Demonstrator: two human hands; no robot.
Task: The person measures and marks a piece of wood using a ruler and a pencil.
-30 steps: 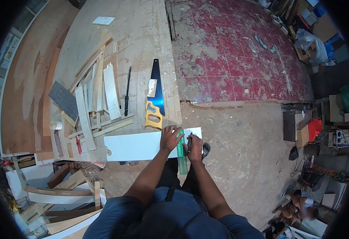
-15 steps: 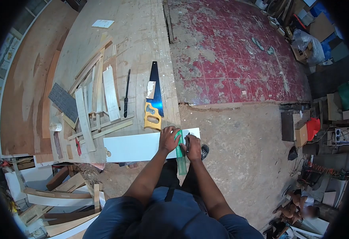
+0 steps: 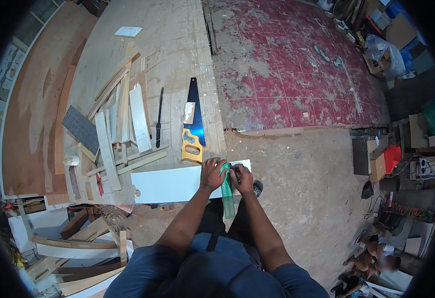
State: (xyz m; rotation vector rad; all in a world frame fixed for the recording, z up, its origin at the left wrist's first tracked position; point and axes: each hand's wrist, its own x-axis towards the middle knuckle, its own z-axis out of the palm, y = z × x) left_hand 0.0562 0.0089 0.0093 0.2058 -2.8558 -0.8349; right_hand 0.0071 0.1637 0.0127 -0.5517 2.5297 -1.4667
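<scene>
A long white board (image 3: 168, 185) lies across the worktable's front edge, its right end jutting past the table. Across it lies a green ruler (image 3: 228, 201), whose near end sticks out toward my body. My left hand (image 3: 211, 174) presses the ruler down on the board, fingers bent over its far part. Close to the ruler's right edge, my right hand (image 3: 242, 178) is closed around a dark pen (image 3: 236, 175); its tip is too small to make out. A handsaw with a yellow handle (image 3: 192, 145) rests on the table just beyond my left hand.
On the worktable (image 3: 178, 54) lie a thin black tool (image 3: 159, 116), several wood strips (image 3: 107, 149) and a grey block (image 3: 81, 128). Offcuts (image 3: 73, 243) are stacked at lower left. Another person (image 3: 376, 256) is at lower right. A red-tiled floor (image 3: 287, 64) is beyond.
My right hand has moved up slightly along the ruler's edge with the pen, its fingers now nearer the far end. The left hand stays on the ruler. The whole view has shifted slightly.
</scene>
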